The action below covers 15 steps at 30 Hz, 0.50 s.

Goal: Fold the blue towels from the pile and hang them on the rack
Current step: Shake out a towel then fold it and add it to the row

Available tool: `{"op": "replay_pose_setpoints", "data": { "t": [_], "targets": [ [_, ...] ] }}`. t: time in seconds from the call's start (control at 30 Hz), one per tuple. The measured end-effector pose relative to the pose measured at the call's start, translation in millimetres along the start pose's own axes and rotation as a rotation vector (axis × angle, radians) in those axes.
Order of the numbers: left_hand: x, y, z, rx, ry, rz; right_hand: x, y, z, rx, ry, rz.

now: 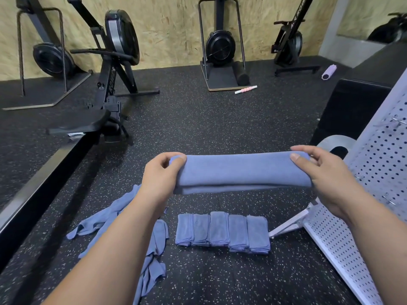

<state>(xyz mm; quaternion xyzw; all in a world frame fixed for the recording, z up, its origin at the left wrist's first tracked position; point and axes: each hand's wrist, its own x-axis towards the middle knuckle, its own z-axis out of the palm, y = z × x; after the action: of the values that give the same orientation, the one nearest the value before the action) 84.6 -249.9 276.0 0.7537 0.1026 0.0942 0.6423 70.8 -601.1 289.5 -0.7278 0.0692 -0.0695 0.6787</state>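
- Head view: the left hand [160,172] and right hand [319,170] are holding well apart, each clamping one end of a folded towel [242,170], thumbs on the near face and fingers curling over the top.
- The towel is hanging level in the air between them, above the floor [198,119]; it is a long blue band of soft, matte cloth, with layered edges showing along its lower side.
- Below it, a row [222,231] of five folded blue towels is lying side by side on the floor, each a neat narrow rectangle touching its neighbour.
- Left of the row, a loose pile [105,216] of crumpled blue towels is sprawling under the left forearm.
- At the right, the rack [378,172], a white perforated metal panel with small wire hooks, is standing tilted; its foot [288,225] is reaching out just beside the row.
- The floor is showing as black rubber with pale speckles.
- A black rower [114,62] is standing at the left, its rail running toward the near left corner.
- A black fan machine [220,47] is standing against the chipboard wall [171,29], with a black foam roller [241,72] on its base and a pink stick [245,89] in front of it.
- A ridged lilac roller [328,72] is lying far right, near a black box [352,106] behind the rack.
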Motion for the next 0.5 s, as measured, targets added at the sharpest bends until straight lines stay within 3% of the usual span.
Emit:
{"op": "replay_pose_setpoints", "data": {
  "t": [0.2,0.33,0.5],
  "targets": [
    [3.4,-9.7,1.7,-0.101,0.01,-0.079,4.6,2.4,-4.2,0.125,-0.105,0.119],
    [2.9,-7.9,3.5,-0.251,-0.137,-0.168,9.9,9.3,-9.3,0.028,0.108,0.141],
    [1.3,-12.2,6.4,-0.01,-0.07,0.041,6.5,10.2,-4.7,-0.091,0.254,0.047]
  ]
}}
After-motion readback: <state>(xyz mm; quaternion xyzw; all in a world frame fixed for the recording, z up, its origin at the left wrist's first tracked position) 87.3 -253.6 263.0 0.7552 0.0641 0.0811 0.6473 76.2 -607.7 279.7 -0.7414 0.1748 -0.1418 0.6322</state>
